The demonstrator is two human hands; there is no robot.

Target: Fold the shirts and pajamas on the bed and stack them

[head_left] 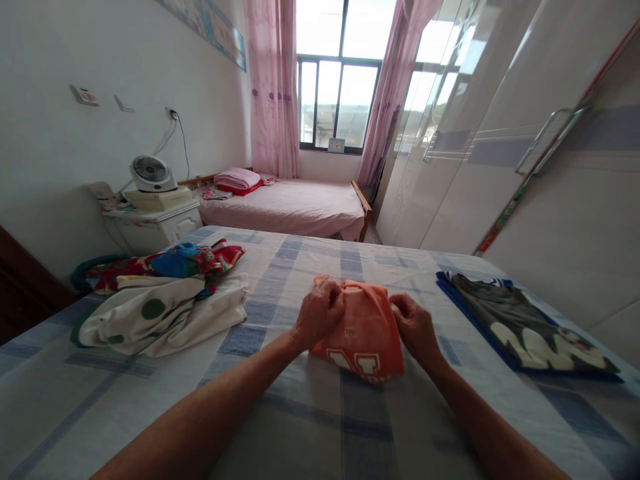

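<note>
An orange shirt (367, 330) with white lettering is bunched up between my hands, its lower edge hanging toward me just over the striped bed sheet (285, 413). My left hand (323, 310) pinches the cloth at its upper left side. At the right edge, my right hand (413, 327) has its fingers closed on the same shirt. Part of the fabric behind my fingers is hidden. Off to the right lies a folded stack of garments, a dark grey printed shirt (525, 320) on top of a blue one.
To the left lie a cream cloth with green dots (173, 310) and a red and blue floral garment (187, 260). A white fan (153, 173) stands on a bedside cabinet (173, 223). Beyond is a pink bed (305, 203); glossy wardrobe doors (465, 153) line the right.
</note>
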